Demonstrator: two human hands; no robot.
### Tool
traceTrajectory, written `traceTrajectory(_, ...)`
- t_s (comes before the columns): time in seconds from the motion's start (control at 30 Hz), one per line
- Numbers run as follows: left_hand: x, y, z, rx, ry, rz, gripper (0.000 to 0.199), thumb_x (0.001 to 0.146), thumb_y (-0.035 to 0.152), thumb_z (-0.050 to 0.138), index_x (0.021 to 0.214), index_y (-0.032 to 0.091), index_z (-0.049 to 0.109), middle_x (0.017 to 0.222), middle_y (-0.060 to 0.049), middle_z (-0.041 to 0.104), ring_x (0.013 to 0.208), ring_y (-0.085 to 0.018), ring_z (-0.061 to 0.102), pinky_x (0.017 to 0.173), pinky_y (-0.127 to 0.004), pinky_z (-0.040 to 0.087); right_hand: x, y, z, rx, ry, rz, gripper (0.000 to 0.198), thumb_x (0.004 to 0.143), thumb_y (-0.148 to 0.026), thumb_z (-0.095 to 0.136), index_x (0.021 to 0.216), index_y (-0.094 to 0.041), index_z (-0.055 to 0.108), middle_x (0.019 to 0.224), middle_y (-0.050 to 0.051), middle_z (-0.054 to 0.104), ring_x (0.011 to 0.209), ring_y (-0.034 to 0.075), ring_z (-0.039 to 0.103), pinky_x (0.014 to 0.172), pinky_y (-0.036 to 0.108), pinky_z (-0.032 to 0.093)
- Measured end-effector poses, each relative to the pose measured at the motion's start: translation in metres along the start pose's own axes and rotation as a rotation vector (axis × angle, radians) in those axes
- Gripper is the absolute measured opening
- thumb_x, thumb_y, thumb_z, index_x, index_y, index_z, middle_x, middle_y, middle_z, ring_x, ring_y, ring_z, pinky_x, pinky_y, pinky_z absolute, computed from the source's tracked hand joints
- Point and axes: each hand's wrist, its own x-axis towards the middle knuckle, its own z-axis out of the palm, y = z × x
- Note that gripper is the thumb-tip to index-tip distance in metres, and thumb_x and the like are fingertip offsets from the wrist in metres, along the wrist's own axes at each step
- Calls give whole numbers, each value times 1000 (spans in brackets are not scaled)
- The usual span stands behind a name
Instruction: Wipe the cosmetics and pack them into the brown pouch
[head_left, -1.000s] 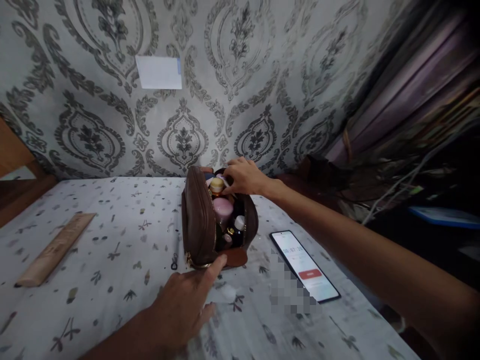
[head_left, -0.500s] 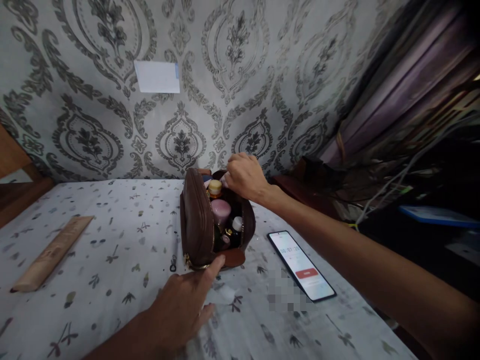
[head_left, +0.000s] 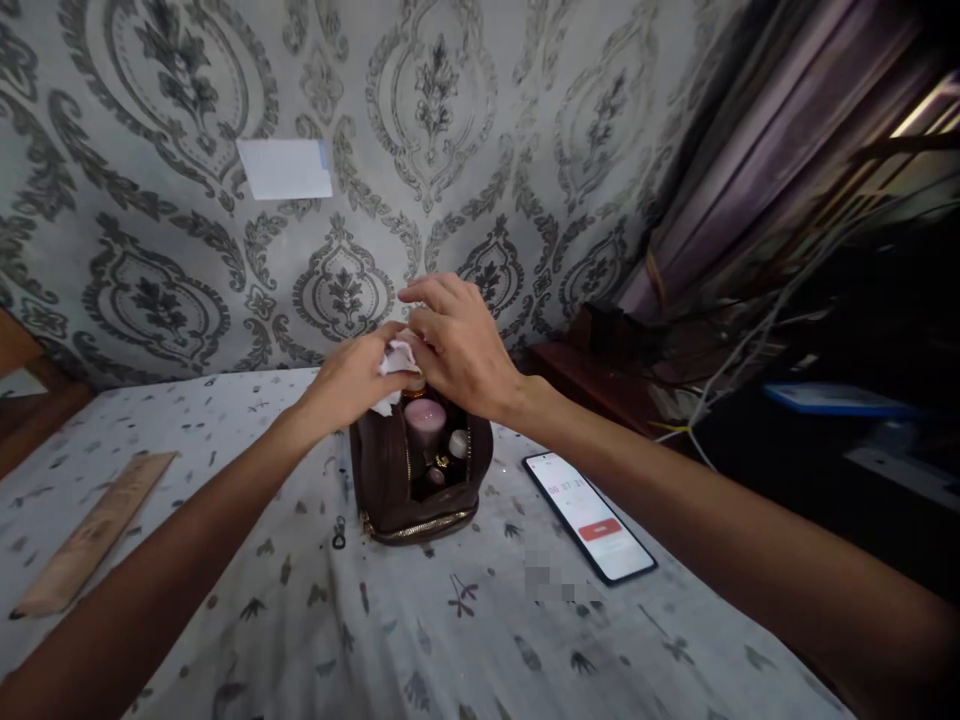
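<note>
My left hand [head_left: 349,378] is closed on a crumpled white tissue [head_left: 398,357], at the far end of an upright dark brown zip pouch [head_left: 379,500]. Against the tissue, my right hand [head_left: 461,350] curls in from the right with some fingers raised. Its thumb and index tips are hidden, so what they pinch cannot be made out. The pouch gapes at the top. Inside are a pink round-lidded container [head_left: 426,422], a white-capped bottle [head_left: 459,444] and, partly covered by my hands, an amber container [head_left: 413,389].
A phone [head_left: 592,520] showing a running timer lies right of the pouch. At left lies a flat beige tube [head_left: 94,535]. The patterned wall [head_left: 345,290] rises behind the cloth-covered surface [head_left: 300,630]. Cables [head_left: 750,330] and a curtain [head_left: 712,200] are at right.
My left hand has moved from the pouch's near edge to its far end, beside my right hand, with the tissue. The brown tab at the near edge no longer shows. The view has shifted slightly.
</note>
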Motion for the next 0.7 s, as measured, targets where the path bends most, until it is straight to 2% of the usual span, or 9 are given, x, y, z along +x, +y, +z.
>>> traceTrajectory(0.07, 5, -8, 6, -24, 21, -11, 31, 78, 34, 67, 102, 16, 72, 77, -1, 69, 67, -19, 59, 64, -28, 42, 3, 7, -2, 182, -12, 26, 33, 101, -29, 46, 81, -16, 68, 116, 13, 70, 113, 27, 58, 94, 41, 41)
traceTrajectory(0.13, 1, -14, 11, -73, 71, -26, 32, 80, 38, 65, 102, 16, 74, 81, -2, 72, 70, -20, 61, 68, -28, 45, 5, 20, 1, 379, -52, 102, 42, 105, -38, 39, 88, -15, 70, 106, 10, 72, 100, 22, 63, 88, 35, 44)
traceTrajectory(0.2, -6, -18, 14, -142, 107, -16, 37, 83, 42, 61, 107, 15, 74, 88, -3, 75, 76, -21, 64, 72, -28, 47, 4, 34, 9, 446, -133, 206, 42, 106, -37, 35, 100, -13, 70, 100, 8, 73, 91, 18, 64, 82, 30, 44)
traceTrajectory(0.27, -13, -20, 15, -158, 127, 2, 38, 85, 41, 57, 105, 14, 74, 89, -3, 76, 78, -21, 64, 72, -28, 47, 2, 44, 19, 323, -320, 247, 31, 102, -30, 46, 103, -12, 71, 99, 8, 74, 89, 18, 65, 79, 27, 43)
traceTrajectory(0.33, -17, -19, 14, -114, 130, 12, 35, 83, 35, 54, 102, 15, 75, 88, -3, 76, 77, -20, 64, 71, -27, 47, 0, 46, 29, 132, -546, 216, 22, 95, -27, 56, 99, -14, 74, 97, 9, 76, 91, 21, 65, 78, 28, 41)
traceTrajectory(0.4, -20, -16, 12, -56, 123, 23, 35, 82, 30, 51, 104, 18, 75, 91, -2, 77, 77, -21, 65, 72, -27, 46, -1, 42, 35, 12, -675, 176, 23, 92, -31, 61, 103, -16, 75, 97, 11, 76, 95, 24, 66, 77, 30, 40)
traceTrajectory(0.53, -24, -9, 6, 35, 105, 51, 34, 84, 30, 50, 104, 22, 76, 94, -3, 78, 83, -22, 67, 76, -28, 48, 2, 36, 41, -29, -705, 174, 42, 90, -29, 60, 131, -26, 66, 107, 9, 77, 100, 25, 67, 77, 31, 39)
traceTrajectory(0.7, -28, -8, 2, -23, 98, 92, 29, 88, 34, 52, 100, 22, 76, 97, -2, 77, 91, -22, 69, 82, -27, 50, 1, 40, 43, 18, -708, 205, 58, 86, -28, 62, 144, -28, 55, 109, 7, 76, 101, 24, 67, 74, 29, 39)
